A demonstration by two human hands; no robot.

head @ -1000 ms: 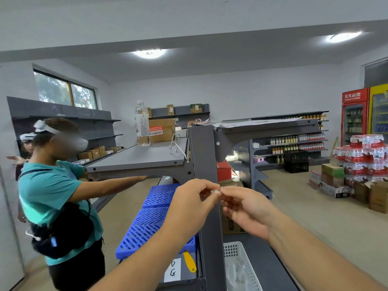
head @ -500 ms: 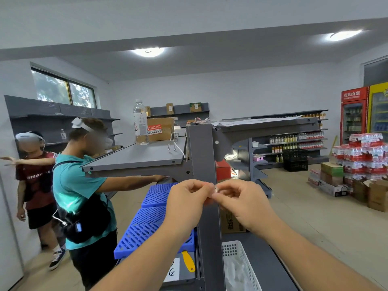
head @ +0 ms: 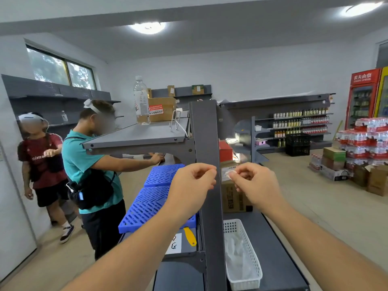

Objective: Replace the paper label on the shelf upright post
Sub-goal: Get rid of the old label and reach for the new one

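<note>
The grey shelf upright post (head: 204, 135) rises straight ahead of me, its face bare at hand height. My right hand (head: 255, 181) is just right of the post and pinches a small pale scrap, a piece of tape or backing (head: 229, 173), between thumb and fingertips. My left hand (head: 194, 182) hovers at the post's left edge with fingers curled; whether anything is in it I cannot tell. A white paper label with black marks (head: 175, 244) lies on the lower shelf beside a yellow-handled tool (head: 190, 236).
A white plastic basket (head: 244, 255) with crumpled plastic sits right of the post. Blue crates (head: 151, 198) lie to the left. A person in a teal shirt (head: 90, 171) leans on the shelf (head: 136, 135); another in red (head: 42, 160) stands behind. A water bottle (head: 141, 101) is on top.
My hands were pressed together in front of the post; they have pulled apart to either side of it, the right one keeping the small scrap. The two people have shifted right.
</note>
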